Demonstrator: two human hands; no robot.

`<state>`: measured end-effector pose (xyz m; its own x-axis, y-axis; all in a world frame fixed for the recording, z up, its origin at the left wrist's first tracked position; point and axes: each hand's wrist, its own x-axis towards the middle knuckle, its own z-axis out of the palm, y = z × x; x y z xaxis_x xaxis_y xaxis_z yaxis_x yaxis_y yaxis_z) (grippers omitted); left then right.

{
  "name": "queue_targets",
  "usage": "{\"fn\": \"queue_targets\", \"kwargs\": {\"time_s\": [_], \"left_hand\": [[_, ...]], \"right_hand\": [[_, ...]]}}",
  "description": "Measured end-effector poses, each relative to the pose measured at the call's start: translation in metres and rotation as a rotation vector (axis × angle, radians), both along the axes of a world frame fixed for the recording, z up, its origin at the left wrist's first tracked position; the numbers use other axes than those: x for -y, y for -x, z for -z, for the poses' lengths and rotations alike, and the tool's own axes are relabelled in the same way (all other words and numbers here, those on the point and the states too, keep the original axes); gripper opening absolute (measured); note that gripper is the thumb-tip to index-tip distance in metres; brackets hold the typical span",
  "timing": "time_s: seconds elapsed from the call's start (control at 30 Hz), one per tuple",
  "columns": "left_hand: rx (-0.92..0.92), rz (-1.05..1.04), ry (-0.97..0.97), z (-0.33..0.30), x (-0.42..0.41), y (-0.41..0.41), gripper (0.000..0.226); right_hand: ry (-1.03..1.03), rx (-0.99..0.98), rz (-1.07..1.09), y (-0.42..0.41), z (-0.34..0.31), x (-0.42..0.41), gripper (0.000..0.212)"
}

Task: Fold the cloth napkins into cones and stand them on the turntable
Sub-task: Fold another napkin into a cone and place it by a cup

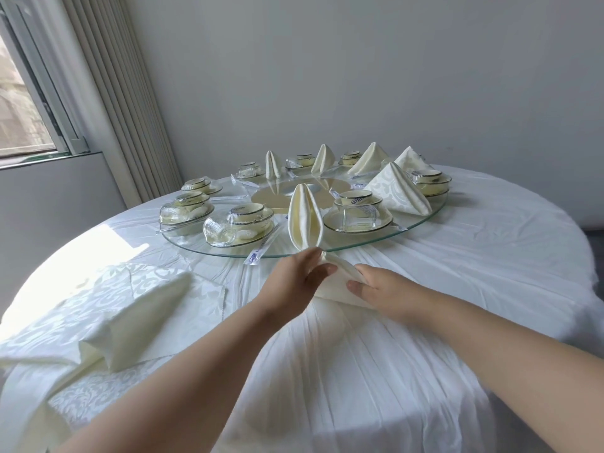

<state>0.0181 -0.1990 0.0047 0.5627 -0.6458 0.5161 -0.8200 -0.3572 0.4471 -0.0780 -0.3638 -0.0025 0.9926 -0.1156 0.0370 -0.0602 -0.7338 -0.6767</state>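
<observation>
A cream napkin (305,212), partly rolled into a cone, rises from the near edge of the glass turntable (421,220), its lower tail (340,284) trailing onto the tablecloth. My left hand (294,279) pinches the napkin at its base by the turntable rim. My right hand (379,289) holds the trailing tail against the cloth, thumb on top. Several folded napkin cones (397,188) stand further back on the turntable.
Place settings of bowls, plates and glass cups (356,212) ring the turntable, with wrapped chopsticks (258,253) overhanging its near rim. Unfolded napkins (124,318) lie heaped on the table at the left. A window and blinds stand at the far left.
</observation>
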Motion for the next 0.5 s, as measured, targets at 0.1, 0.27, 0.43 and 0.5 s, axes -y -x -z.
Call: {"fn": "queue_targets", "kwargs": {"time_s": [0.1,0.27,0.43,0.5], "left_hand": [[0.036,0.003,0.036,-0.017,0.005,0.002,0.041],[0.081,-0.028,0.116,-0.032,0.004,0.004,0.041],[0.172,-0.121,0.184,-0.026,-0.011,-0.005,0.033],[0.142,-0.252,0.205,-0.019,-0.021,-0.017,0.036]], "right_hand": [[0.068,0.072,0.012,0.005,-0.015,-0.001,0.035],[0.077,0.262,0.047,0.009,-0.033,-0.015,0.032],[0.035,0.378,0.079,0.002,-0.032,-0.029,0.037],[0.036,0.382,0.088,-0.005,-0.029,-0.033,0.036]]}}
